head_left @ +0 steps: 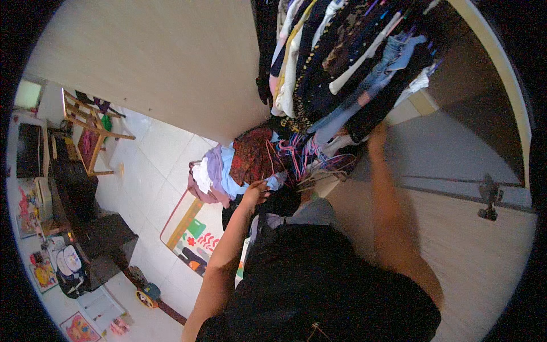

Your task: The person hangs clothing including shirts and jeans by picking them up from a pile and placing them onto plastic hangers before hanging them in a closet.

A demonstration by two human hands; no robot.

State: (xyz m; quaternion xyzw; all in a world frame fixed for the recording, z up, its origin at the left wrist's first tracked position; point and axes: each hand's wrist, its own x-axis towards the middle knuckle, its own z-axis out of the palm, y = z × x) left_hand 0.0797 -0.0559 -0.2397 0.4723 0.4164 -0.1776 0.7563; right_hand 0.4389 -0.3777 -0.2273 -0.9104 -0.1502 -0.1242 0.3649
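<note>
My left hand [254, 195] is closed, its fingers curled at the edge of a crumpled pale blue cloth [277, 181]. Just beyond it, a red-brown patterned garment [250, 155] tops a heap of folded clothes, with a light blue and a purple cloth [212, 162] beside it. Right of the heap lies a tangle of pink, blue and purple hangers [302, 151]. My right hand [376, 138] reaches to the lower ends of the hanging clothes, by a dark garment [367, 124]; its fingers are mostly hidden. Blue denim jeans [373, 85] hang above it.
Many clothes hang close together in the wardrobe, between a pale panel [171, 62] and a door [456, 239] with a metal hinge [490, 199]. A patterned mat [194, 233] lies on the tiled floor. Farther left are a wooden chair [94, 134] and a dark cabinet [71, 191].
</note>
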